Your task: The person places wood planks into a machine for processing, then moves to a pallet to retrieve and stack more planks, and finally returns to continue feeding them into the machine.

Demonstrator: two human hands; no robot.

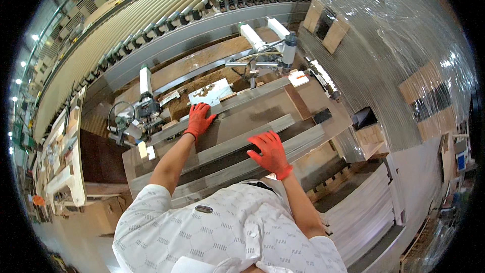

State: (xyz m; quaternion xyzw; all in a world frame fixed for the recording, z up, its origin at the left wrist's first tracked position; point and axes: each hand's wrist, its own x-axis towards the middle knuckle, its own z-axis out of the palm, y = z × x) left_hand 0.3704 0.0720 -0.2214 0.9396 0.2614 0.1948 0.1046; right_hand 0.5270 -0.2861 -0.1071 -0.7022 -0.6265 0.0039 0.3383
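Observation:
My left hand, in a red glove, rests with fingers spread on the far grey rail of a long brown work surface. Its fingertips reach beside a white plate spotted with brown dust. Over the nearer part of the surface is my right hand, also red-gloved, thumb apart and fingers slightly bent. It lies by a grey strip and a second, nearer grey strip; whether it touches either I cannot tell. Neither hand shows anything held.
White cylinders and a clamp-like device stand along the far side, amid brown dust. Beyond them runs a roller conveyor. A tall film-wrapped stack rises at the right. A dark reddish block lies across the surface.

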